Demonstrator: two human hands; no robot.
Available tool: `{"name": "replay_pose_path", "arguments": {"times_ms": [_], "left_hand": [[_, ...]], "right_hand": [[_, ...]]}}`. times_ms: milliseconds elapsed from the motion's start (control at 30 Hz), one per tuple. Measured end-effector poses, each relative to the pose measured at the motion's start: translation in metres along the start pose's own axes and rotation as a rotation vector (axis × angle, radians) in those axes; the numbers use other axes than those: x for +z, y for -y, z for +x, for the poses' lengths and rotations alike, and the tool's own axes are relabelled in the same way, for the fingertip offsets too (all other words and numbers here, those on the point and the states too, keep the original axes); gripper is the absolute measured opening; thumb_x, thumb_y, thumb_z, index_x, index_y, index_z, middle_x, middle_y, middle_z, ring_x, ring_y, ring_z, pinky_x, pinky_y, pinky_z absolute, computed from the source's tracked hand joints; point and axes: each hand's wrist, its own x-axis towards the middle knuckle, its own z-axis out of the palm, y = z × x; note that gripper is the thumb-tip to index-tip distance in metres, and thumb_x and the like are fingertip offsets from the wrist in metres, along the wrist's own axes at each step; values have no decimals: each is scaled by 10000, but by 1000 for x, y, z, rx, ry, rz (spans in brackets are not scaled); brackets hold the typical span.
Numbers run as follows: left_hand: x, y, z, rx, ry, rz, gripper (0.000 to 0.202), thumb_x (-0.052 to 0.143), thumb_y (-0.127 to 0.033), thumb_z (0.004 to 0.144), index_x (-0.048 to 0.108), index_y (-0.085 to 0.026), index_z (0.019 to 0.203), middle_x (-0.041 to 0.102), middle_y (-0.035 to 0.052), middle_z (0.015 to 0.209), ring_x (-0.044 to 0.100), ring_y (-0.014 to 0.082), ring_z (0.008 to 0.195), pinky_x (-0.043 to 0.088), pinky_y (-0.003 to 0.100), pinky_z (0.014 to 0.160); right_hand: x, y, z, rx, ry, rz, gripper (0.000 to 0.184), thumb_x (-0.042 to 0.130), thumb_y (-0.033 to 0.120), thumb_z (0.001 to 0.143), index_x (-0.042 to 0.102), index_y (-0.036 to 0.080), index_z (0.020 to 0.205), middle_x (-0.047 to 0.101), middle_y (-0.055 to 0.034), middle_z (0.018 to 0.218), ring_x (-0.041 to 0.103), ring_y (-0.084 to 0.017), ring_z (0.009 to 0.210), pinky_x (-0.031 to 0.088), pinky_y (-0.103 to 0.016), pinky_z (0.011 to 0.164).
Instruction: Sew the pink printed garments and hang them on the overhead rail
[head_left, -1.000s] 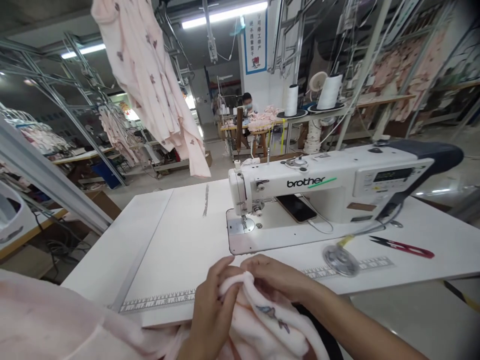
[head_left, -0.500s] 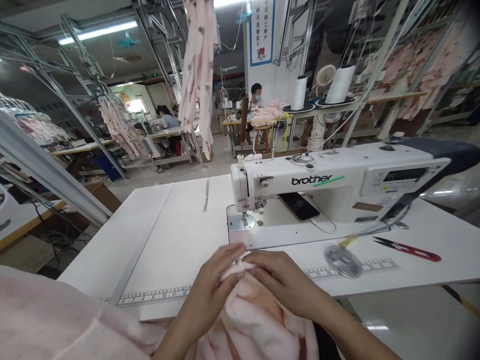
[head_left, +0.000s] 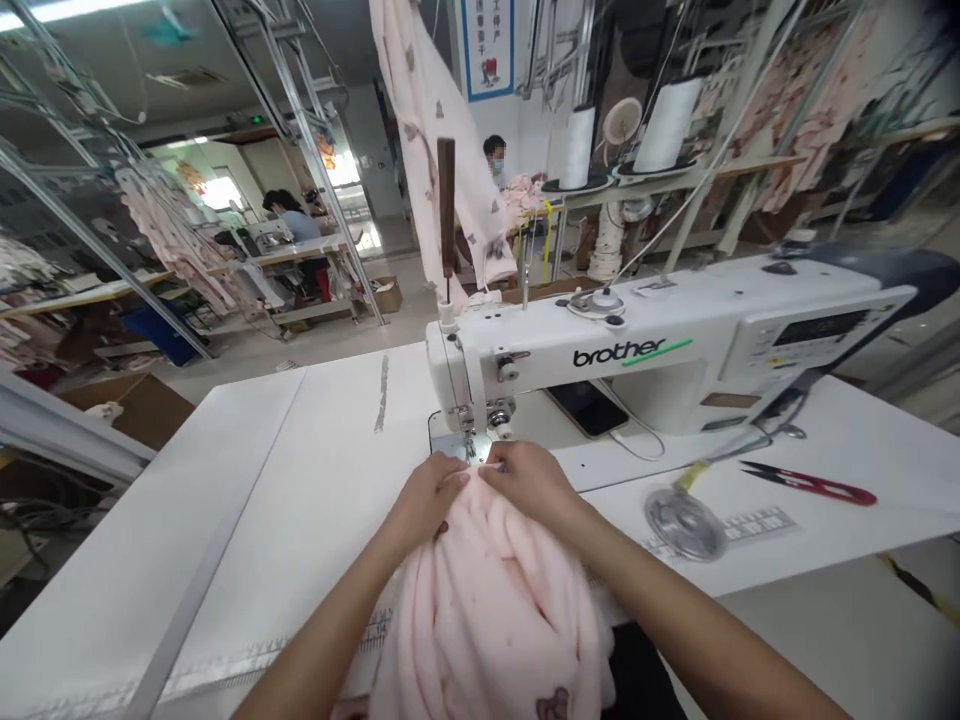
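Pink fleecy cloth [head_left: 487,580], bunched up in soft folds, is what's on the go at this machine. From where I'm standing, the gathered end is right up at the needle area [head_left: 471,447] of the sewing machine [head_left: 637,350], and the rest spills back over the front of the worktop [head_left: 322,470] towards the person's lap.

Both hands are on it: the left hand [head_left: 424,500] has its fingers pinched on the edge just left of the needle, and the right hand [head_left: 531,485] is gripping the same edge on the other side, thumbs nearly meeting.

How far along? I'd call it early days, tbh. The edge is lined up at the needle, but I can't tell if it's actually under the foot, since fingers are in the way. No stitching I can make out, and nearly all the cloth is on the near side, so most of it looks left to do.

Red-handled snips [head_left: 810,483] are lying off to the right, untouched, and a phone [head_left: 589,408] is parked under the machine's arm.
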Motion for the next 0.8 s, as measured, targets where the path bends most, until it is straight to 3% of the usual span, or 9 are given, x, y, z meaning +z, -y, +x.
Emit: {"name": "replay_pose_path", "arguments": {"times_ms": [133, 233, 300, 500, 633, 800], "left_hand": [[0, 10, 22, -25, -33, 123, 208, 482, -308, 788, 625, -170, 850, 586, 23, 823, 468, 73, 486, 355, 157, 368], [-2, 15, 35, -146, -33, 109, 263, 494, -380, 784, 618, -169, 880, 554, -9, 644, 364, 63, 341, 289, 183, 301], [-3, 15, 40, -173, -44, 115, 284, 489, -406, 788, 615, -169, 878, 548, -13, 612, 368, 73, 335, 293, 196, 312], [-3, 9, 44, -22, -56, 270, 186, 477, -319, 788, 626, -208, 772, 642, -5, 763, 576, 165, 701, 403, 237, 600], [-3, 9, 48, -55, -60, 284, 172, 470, -315, 790, 600, -219, 730, 629, -14, 729, 584, 176, 728, 396, 239, 616], [-2, 11, 52, -57, -76, 313, 169, 460, -287, 795, 603, -198, 812, 640, 26, 826, 591, 200, 819, 413, 252, 651]], "right_hand": [[8, -9, 23, 80, 48, -43, 100, 562, 266, 740, 627, 191, 729, 647, -35, 719, 585, -196, 733, 335, -251, 585], [10, -12, 36, 138, 64, -48, 165, 563, 329, 758, 632, 184, 793, 666, -53, 820, 595, -198, 772, 375, -254, 610], [9, -12, 40, 161, 81, -47, 195, 568, 348, 763, 634, 174, 825, 670, -66, 843, 599, -204, 774, 389, -261, 610], [-2, -9, 41, 156, 162, -12, 99, 575, 258, 758, 630, 177, 743, 673, -53, 809, 606, -195, 752, 404, -255, 596], [-3, -9, 42, 159, 175, -4, 116, 553, 243, 766, 609, 173, 691, 669, -53, 778, 606, -199, 730, 395, -255, 567], [3, -15, 43, 128, 102, -18, 128, 537, 238, 767, 590, 164, 677, 660, -68, 760, 596, -199, 696, 386, -259, 546]]}}
